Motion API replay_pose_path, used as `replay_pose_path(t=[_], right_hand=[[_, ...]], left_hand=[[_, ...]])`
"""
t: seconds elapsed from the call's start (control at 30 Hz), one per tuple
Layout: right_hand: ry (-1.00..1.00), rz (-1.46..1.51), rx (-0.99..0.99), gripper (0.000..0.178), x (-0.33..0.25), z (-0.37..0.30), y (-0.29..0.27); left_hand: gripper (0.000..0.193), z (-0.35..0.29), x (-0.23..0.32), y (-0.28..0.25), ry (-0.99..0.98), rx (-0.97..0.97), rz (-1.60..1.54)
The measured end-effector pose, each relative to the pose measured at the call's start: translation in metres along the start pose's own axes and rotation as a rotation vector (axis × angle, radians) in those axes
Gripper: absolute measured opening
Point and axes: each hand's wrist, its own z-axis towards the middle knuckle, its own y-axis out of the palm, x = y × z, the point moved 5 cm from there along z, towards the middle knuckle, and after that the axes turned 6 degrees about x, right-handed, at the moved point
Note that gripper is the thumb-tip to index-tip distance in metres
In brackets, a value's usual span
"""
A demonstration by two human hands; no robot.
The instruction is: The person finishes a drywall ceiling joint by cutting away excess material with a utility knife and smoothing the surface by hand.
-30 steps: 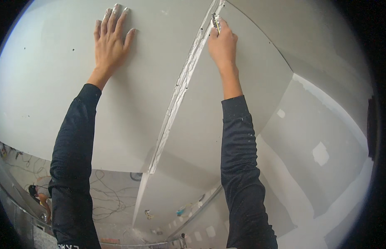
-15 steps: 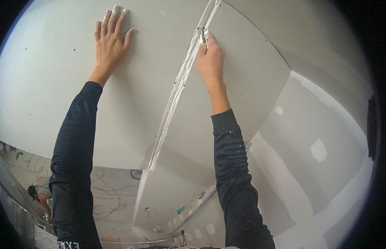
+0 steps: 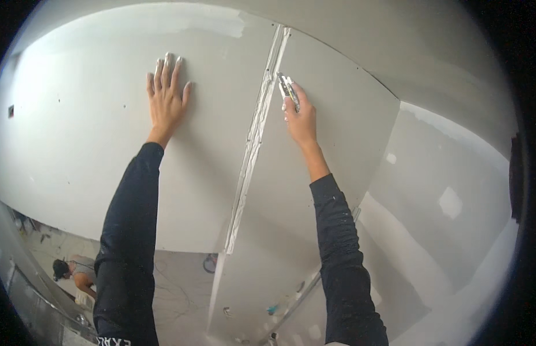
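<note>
My left hand lies flat on a large pale plasterboard panel, fingers spread and fingertips whitened. Its palm side rests on the board, left of a long joint whose ragged, crumbly white edges run from the top down to the lower middle. Just right of that joint's upper part, my right hand is closed around a slim utility knife smeared with white. The knife's tip points up and left, close to the joint; whether it touches the board I cannot tell. White marks show on my right fingers too.
A second board continues right of the joint to a corner. The right wall carries pale filler patches. Low on the left, beyond the panel's lower edge, a person bends near the floor, where cables lie. A metal rail runs below.
The view has tilted up, showing more of the panel's top. My right hand and the knife have come away slightly to the right of the joint. My left hand stays on the board.
</note>
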Motion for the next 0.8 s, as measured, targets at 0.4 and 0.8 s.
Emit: replay_pose_path(t=[0.4, 0.8], right_hand=[[-0.169, -0.034, 0.252, 0.039, -0.027, 0.142, -0.007], [-0.300, -0.249, 0.357, 0.037, -0.014, 0.159, 0.001]], left_hand=[[0.063, 0.006, 0.004, -0.004, 0.011, -0.030, 0.023], [0.061, 0.004, 0.010, -0.003, 0.017, -0.018, 0.001]])
